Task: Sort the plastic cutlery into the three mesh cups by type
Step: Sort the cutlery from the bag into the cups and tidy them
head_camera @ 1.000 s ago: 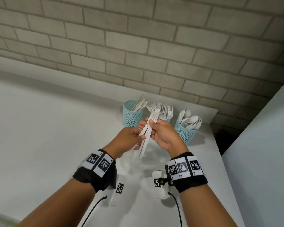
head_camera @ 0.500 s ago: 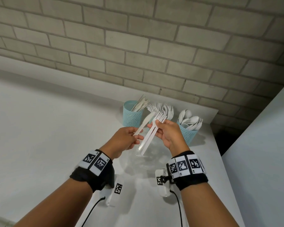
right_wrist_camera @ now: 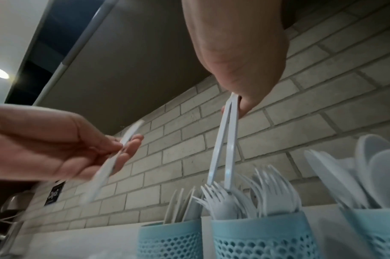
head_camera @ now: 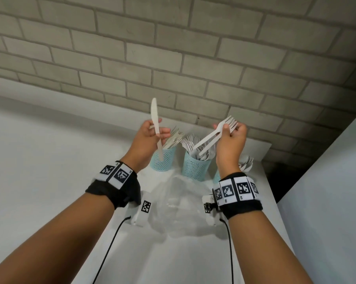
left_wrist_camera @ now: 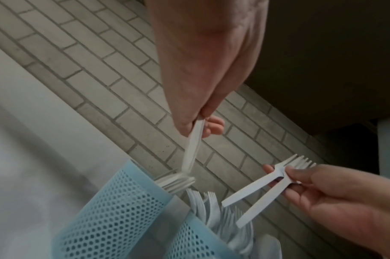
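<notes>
The hands have drawn apart since a second ago, when both held one bundle together in front of the cups. Now the left hand (head_camera: 150, 134) pinches a single white knife (head_camera: 156, 128) near its middle, blade up, handle end hanging just above the knife cup (head_camera: 163, 160) at 11 o'clock on the counter (head_camera: 39, 160). The right hand (head_camera: 230, 140) grips two forks (head_camera: 212, 138) near their tines, the handles splayed and slanting down toward the fork cup (head_camera: 195, 168) at 12 o'clock, their ends just above the forks standing in it. The spoon cup (right_wrist_camera: 375, 231) at 1 o'clock sits mostly behind the right wrist.
</notes>
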